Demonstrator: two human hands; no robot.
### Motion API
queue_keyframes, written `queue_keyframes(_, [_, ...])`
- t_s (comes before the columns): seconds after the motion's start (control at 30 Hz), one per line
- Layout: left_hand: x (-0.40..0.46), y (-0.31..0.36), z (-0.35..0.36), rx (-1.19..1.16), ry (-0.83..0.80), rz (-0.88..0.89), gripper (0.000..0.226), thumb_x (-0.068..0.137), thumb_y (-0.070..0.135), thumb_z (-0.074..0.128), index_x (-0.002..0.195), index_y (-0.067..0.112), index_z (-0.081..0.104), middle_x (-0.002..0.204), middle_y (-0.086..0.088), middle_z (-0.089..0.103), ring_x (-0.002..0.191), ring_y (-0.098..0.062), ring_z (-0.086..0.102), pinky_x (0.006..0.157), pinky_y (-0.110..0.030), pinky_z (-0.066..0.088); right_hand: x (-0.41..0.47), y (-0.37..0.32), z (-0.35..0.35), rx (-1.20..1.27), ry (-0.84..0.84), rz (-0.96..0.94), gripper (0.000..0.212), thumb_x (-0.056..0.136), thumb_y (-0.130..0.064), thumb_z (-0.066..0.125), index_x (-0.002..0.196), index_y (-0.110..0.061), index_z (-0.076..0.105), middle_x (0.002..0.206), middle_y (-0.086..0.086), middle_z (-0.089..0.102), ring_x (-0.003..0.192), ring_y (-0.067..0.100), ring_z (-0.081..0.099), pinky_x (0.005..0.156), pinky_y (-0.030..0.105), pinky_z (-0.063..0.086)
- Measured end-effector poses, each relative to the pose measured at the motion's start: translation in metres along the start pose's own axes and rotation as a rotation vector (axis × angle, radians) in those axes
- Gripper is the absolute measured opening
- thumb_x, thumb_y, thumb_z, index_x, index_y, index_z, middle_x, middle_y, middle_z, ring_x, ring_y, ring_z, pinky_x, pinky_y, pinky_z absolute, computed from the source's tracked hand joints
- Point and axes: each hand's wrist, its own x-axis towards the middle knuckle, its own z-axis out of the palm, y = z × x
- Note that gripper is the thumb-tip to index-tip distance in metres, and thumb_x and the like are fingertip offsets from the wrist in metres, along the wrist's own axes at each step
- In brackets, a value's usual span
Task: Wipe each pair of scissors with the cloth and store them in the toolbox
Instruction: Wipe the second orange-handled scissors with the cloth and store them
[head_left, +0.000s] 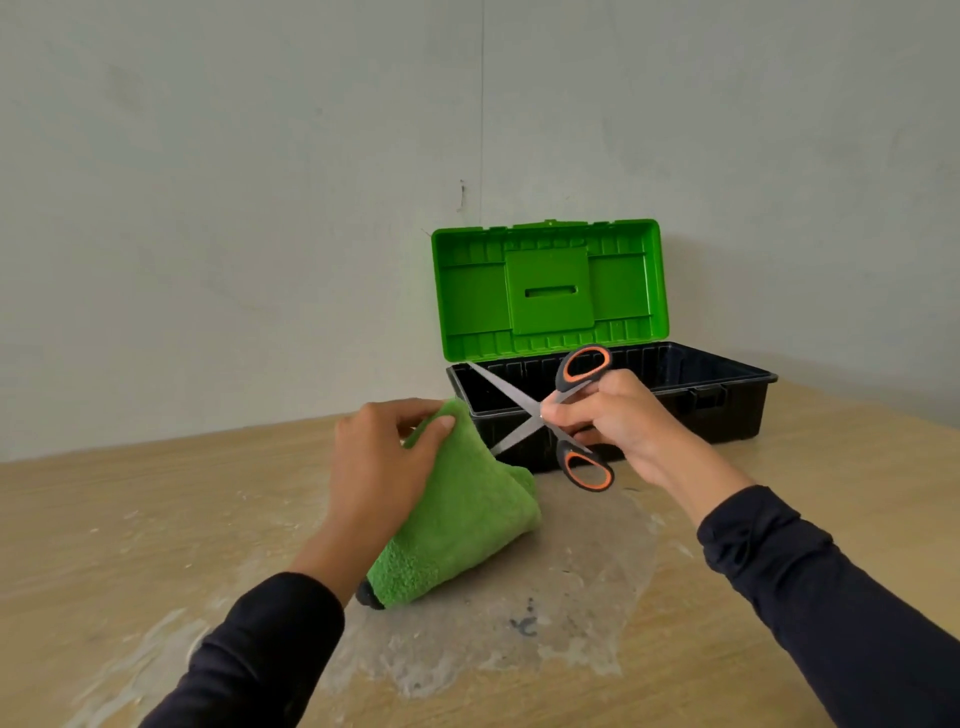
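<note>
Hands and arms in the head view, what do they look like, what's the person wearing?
Both arms wear long, dark navy, close-fitting sleeves with soft creases and no visible logo or pattern. The sleeves end at the forearms, leaving the wrists bare. The left hand and right hand are bare: no gloves, rings, watch or bracelets visible.

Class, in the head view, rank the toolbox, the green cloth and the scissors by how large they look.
1. toolbox, lid open
2. green cloth, nearer the camera, so flattered
3. scissors, blades spread
</note>
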Motion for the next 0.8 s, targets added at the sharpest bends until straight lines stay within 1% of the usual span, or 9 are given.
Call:
queue_keyframes(0.1, [-0.001,0.002,0.005,-0.122,-0.069,-0.019,0.016,0.081,0.022,0.067,0.096,0.024,0.073,0.083,0.012,0.068,0.076,0.001,0.060,0.061,-0.011,0.043,-0.004,-0.003,0.012,0.059,-0.091,-0.108,0.012,0.077,-0.005,0.070,0.071,-0.015,0.070,0.067,-0.005,0.069,0.065,0.008,0.064,0.059,0.021,0.050])
queue_keyframes(0.23, [-0.003,0.002,0.009,-0.187,-0.136,-0.019,0.012,0.083,0.020,0.065,0.091,0.022,0.073,0.082,0.009,0.071,0.073,-0.003,0.064,0.064,-0.017,0.048,-0.009,-0.003,0.023,0.051,-0.136,-0.204,0.012,0.076,-0.004,0.071,0.072,-0.015,0.069,0.065,-0.006,0.069,0.063,0.004,0.064,0.056,0.018,0.051])
queue_keyframes(0.33, [-0.004,0.003,0.006,-0.322,-0.227,-0.075,0.011,0.084,0.018,0.064,0.081,0.027,0.070,0.075,0.007,0.072,0.066,-0.001,0.065,0.063,-0.022,0.052,-0.010,-0.003,0.024,0.043,-0.122,-0.211,0.009,0.076,-0.005,0.072,0.075,-0.014,0.069,0.064,-0.009,0.069,0.062,0.000,0.063,0.053,0.016,0.049])
queue_keyframes(0.4, [-0.003,0.003,0.004,-0.350,-0.285,-0.095,0.012,0.087,0.022,0.059,0.081,0.027,0.069,0.074,-0.002,0.074,0.068,-0.008,0.067,0.065,-0.029,0.054,-0.010,-0.003,0.023,0.033,-0.110,-0.203,0.008,0.077,-0.006,0.072,0.076,-0.014,0.069,0.062,-0.011,0.069,0.061,-0.002,0.063,0.052,0.014,0.047])
queue_keyframes(0.47, [-0.002,0.001,0.001,-0.371,-0.350,-0.106,0.018,0.089,0.027,0.055,0.085,0.020,0.071,0.083,-0.016,0.072,0.077,-0.023,0.068,0.074,-0.041,0.055,-0.010,-0.003,0.022,0.052,-0.101,-0.190,0.009,0.077,-0.006,0.071,0.075,-0.014,0.069,0.060,-0.011,0.068,0.060,-0.003,0.062,0.051,0.013,0.046])
queue_keyframes(0.5, [-0.001,0.000,0.001,-0.396,-0.378,-0.116,0.020,0.090,0.026,0.055,0.086,0.017,0.072,0.085,-0.018,0.072,0.079,-0.025,0.067,0.076,-0.043,0.054,-0.010,-0.002,0.023,0.066,-0.097,-0.183,0.009,0.077,-0.006,0.071,0.074,-0.014,0.069,0.060,-0.011,0.068,0.059,-0.003,0.062,0.050,0.013,0.046])
queue_keyframes(0.63, [-0.001,-0.001,-0.001,-0.466,-0.384,-0.141,0.007,0.076,0.016,0.070,0.081,0.013,0.074,0.078,-0.005,0.075,0.071,-0.011,0.069,0.066,-0.021,0.055,-0.013,-0.003,0.030,0.119,-0.104,-0.172,0.011,0.076,-0.003,0.071,0.073,-0.013,0.068,0.059,-0.010,0.067,0.057,-0.003,0.061,0.049,0.013,0.045])
queue_keyframes(0.73, [0.001,-0.005,-0.005,-0.474,-0.361,-0.165,0.025,0.058,0.020,0.079,0.078,0.006,0.072,0.077,-0.010,0.073,0.069,-0.014,0.068,0.068,-0.022,0.055,-0.015,-0.003,0.039,0.158,-0.133,-0.178,0.012,0.075,-0.001,0.071,0.071,-0.012,0.068,0.059,-0.008,0.067,0.056,-0.001,0.060,0.048,0.013,0.045])
queue_keyframes(0.8, [0.002,-0.005,-0.004,-0.450,-0.361,-0.136,0.025,0.060,0.017,0.079,0.079,0.004,0.070,0.075,-0.010,0.071,0.067,-0.013,0.065,0.065,-0.020,0.053,-0.016,-0.002,0.042,0.178,-0.132,-0.184,0.012,0.075,0.000,0.070,0.071,-0.010,0.068,0.058,-0.008,0.067,0.055,-0.001,0.060,0.047,0.013,0.044])
